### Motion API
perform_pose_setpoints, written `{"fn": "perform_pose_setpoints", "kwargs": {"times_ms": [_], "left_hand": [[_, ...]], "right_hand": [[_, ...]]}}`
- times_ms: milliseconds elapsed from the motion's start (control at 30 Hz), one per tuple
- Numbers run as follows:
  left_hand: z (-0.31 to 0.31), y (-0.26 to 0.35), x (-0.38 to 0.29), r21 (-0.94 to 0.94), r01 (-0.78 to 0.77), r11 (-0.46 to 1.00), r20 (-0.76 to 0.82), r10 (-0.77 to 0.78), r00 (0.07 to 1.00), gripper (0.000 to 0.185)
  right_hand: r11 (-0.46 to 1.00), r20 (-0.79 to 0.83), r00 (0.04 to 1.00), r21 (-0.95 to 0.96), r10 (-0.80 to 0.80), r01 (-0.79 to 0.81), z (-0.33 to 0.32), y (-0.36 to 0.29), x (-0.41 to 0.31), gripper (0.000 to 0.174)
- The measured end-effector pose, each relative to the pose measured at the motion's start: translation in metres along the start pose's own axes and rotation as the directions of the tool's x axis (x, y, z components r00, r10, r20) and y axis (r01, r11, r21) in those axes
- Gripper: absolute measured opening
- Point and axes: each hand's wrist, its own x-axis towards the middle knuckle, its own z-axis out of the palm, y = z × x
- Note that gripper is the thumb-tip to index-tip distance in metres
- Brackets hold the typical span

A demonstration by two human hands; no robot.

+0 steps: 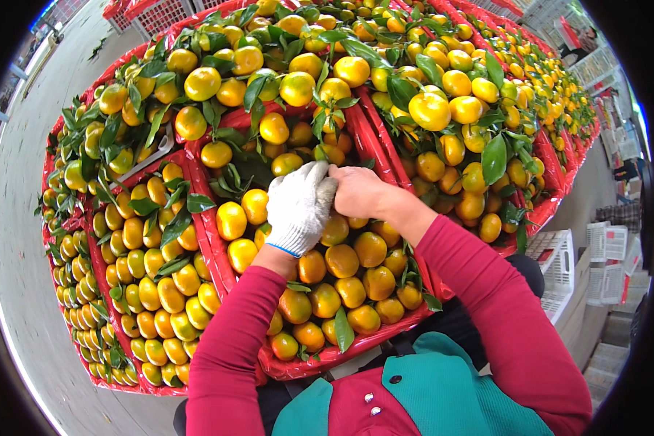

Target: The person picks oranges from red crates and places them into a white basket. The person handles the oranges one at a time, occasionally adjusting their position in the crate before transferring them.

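My left hand, in a white knit glove with a blue cuff edge, is held over a crate of mandarins lined with red plastic film. Bare and touching the glove's fingertips, my right hand has its fingers curled. A small greenish tip shows just above the meeting fingers; whether either hand grips it cannot be told. Below the hands lie rows of orange mandarins with a few leaves. Just above them, a yellow mandarin and others with stems and green leaves are heaped loosely.
Left stands a crate of neatly rowed mandarins, its red film folded over the edge. Leafy mandarins are piled in crates to the right. White plastic crates stand at the right. A person is at the far upper right.
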Motion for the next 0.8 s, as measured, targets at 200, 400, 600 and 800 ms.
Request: {"fn": "perform_pose_setpoints", "kwargs": {"times_ms": [200,400,600,800], "left_hand": [[0.013,0.006,0.000,0.036,-0.015,0.999,0.004,0.015,1.000,0.048],[0.017,0.006,0.002,0.024,-0.017,1.000,0.012,0.016,1.000,0.047],[0.011,0.004,-0.001,-0.006,-0.016,1.000,0.007,0.016,1.000,0.046],[0.009,0.008,-0.003,-0.024,-0.004,1.000,0.007,0.005,1.000,0.048]], "right_hand": [[0.959,-0.105,0.964,0.171,0.244,-0.224,-0.046,0.050,0.020,0.046],[0.948,-0.049,0.950,-0.070,0.308,-0.311,-0.021,0.022,0.064,0.062],[0.944,-0.348,0.892,0.262,0.288,-0.202,-0.025,0.047,0.050,0.066],[0.978,-0.641,0.764,0.104,-0.074,0.182,-0.061,0.071,0.011,0.062]]}}
